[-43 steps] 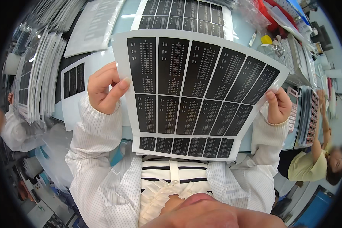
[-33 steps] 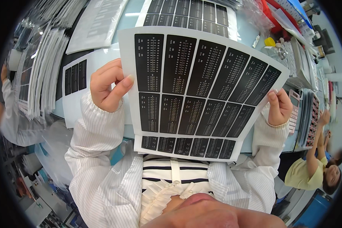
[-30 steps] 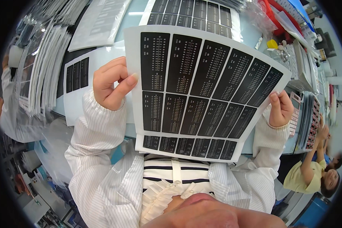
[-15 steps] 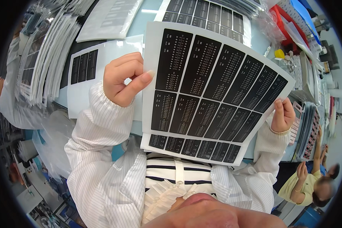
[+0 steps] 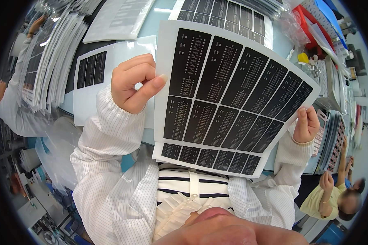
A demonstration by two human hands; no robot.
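Pinching left edge of black-panelled sheet (image 5: 235,93) with left hand (image 5: 135,83) | gripping its right edge with right hand (image 5: 306,125) | holding it raised between both hands | with calculator (image 5: 319,134) right of right hand, three-panel sheet (image 5: 91,70) left of left hand

The held sheet (image 5: 232,102) partly hides the far sheet (image 5: 232,15), cropped at the top.

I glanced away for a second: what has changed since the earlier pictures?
The left hand and the black-printed sheet have shifted toward the person's right, bringing the left hand nearer the right hand in the picture. A co-worker in yellow has bent an arm. Nothing was taken or let go; both hands still pinch the sheet's side edges.
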